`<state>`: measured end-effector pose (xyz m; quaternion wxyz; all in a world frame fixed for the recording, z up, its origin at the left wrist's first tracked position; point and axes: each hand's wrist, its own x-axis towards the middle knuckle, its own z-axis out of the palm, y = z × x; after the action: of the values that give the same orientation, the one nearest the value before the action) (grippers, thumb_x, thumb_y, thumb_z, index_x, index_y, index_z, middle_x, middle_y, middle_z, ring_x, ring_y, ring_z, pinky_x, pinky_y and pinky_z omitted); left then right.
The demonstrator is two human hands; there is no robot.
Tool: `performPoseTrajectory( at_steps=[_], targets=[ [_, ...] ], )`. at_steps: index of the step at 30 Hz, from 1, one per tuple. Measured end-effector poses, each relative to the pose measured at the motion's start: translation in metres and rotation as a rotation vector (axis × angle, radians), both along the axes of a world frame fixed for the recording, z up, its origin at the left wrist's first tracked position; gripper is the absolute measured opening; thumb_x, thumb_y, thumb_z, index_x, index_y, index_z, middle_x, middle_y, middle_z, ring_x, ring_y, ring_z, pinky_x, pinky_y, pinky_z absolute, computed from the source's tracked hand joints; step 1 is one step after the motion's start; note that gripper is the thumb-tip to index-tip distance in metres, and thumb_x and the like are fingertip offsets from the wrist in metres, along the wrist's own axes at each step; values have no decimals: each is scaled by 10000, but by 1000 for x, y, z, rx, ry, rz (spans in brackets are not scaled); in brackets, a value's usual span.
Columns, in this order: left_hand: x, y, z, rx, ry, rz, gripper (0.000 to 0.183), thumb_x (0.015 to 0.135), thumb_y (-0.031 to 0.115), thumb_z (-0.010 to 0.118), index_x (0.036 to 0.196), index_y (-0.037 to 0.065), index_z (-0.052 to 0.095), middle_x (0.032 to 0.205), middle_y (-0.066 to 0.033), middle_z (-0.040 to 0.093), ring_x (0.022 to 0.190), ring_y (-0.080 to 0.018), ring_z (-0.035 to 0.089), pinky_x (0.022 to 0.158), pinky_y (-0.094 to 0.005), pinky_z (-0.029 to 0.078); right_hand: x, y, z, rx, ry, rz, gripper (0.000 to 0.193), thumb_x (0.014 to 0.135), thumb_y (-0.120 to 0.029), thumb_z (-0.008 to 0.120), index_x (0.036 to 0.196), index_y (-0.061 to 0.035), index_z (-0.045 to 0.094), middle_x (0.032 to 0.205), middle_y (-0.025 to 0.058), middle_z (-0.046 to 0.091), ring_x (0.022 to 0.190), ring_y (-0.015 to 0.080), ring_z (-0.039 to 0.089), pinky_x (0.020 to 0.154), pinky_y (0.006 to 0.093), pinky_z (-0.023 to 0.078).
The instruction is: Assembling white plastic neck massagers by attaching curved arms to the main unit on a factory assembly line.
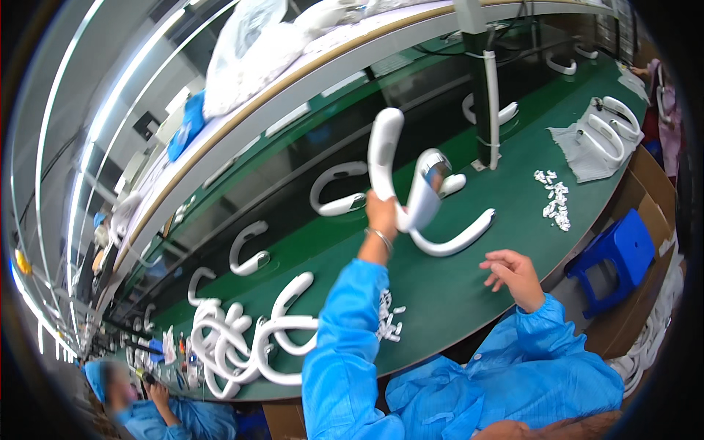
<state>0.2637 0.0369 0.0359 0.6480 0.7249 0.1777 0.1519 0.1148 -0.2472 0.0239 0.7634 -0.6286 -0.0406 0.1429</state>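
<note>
Gripped in my left hand [382, 220] is a white U-shaped neckband [384, 150], raised above the green table with its shiny end beside the upright arm. My fingers wrap around its bend, which hides part of it. Just beyond, another white neckband [458, 240] lies on the table, partly covered by the raised one. My right hand [515, 277] hovers over the near table edge, fingers loosely apart, holding nothing. Small white parts [389, 319] lie beside my left forearm, and a second scatter of small white parts [556, 202] sits farther right.
A pile of white neckbands [235, 341] covers the table at left, with single neckbands [337, 189] along the back. A post [490, 110] rises to the shelf [308, 73]. Neckbands rest on a foam sheet [579, 150]. A blue stool [616, 260] stands right; a co-worker [169, 418] sits left.
</note>
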Motion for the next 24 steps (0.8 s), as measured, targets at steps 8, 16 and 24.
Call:
performPoseTrajectory(
  at_steps=[8,16,24],
  targets=[
    [214,38,-61,163,319,186,291,787,88,519,956,-140,586,932,-303,625,733,-370,667,514,-415,536,78,-110,-31,-365,-259,-460,161,840,-36,536,971,13,618,840,92,648,643,118,597,536,241,474],
    [220,104,-54,1323,282,286,337,816,223,552,1127,94,544,1106,-175,578,983,-382,588,841,-468,488,248,-162,-58,-1351,-884,-375,244,684,22,563,893,-48,666,887,131,630,869,319,584,758,394,472],
    [159,236,-101,811,765,93,246,792,168,555,902,-9,686,942,-233,652,940,-356,635,773,-408,514,268,-150,-69,-1680,-1051,-95,37,645,-48,588,661,-68,614,716,107,585,728,288,580,675,380,475]
  ],
)
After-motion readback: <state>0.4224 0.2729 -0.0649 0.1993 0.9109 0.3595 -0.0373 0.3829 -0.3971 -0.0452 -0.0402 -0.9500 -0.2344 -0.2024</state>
